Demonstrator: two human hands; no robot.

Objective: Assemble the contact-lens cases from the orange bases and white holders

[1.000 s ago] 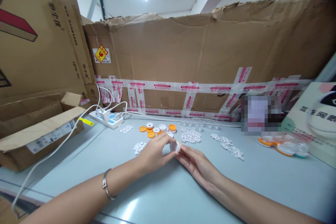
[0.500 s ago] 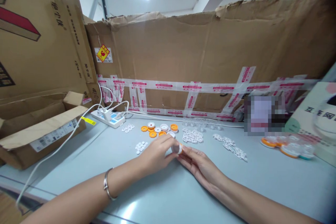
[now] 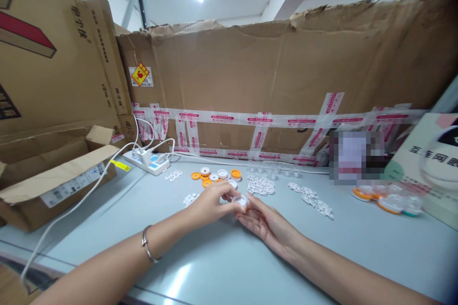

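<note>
Between my two hands, low over the table, is a small round plastic piece (image 3: 239, 201), white on top with an orange edge. The thumb and fingers of my left hand (image 3: 213, 202) pinch it from the left. My right hand (image 3: 269, 225) steadies it from the right, thumb on its side and the other fingers underneath. Just beyond lie orange and white round rings (image 3: 235, 174), partly covered by my left hand. Small white discs (image 3: 190, 198) sit left of that hand. White flat pieces with holes (image 3: 261, 186) are spread behind the right one.
Clear plastic domes (image 3: 266, 169) line the back. More white flat pieces (image 3: 318, 204) lie to the right, near clear-topped round pieces with orange and teal bases (image 3: 391, 204). A power strip (image 3: 152, 164), its cables, and an open carton (image 3: 60, 186) stand left. A cardboard wall (image 3: 229, 71) closes the back.
The round piece has been tilted so its white top faces up more. The fingers of my right hand have opened out slightly beneath it. The view has shifted a little.
</note>
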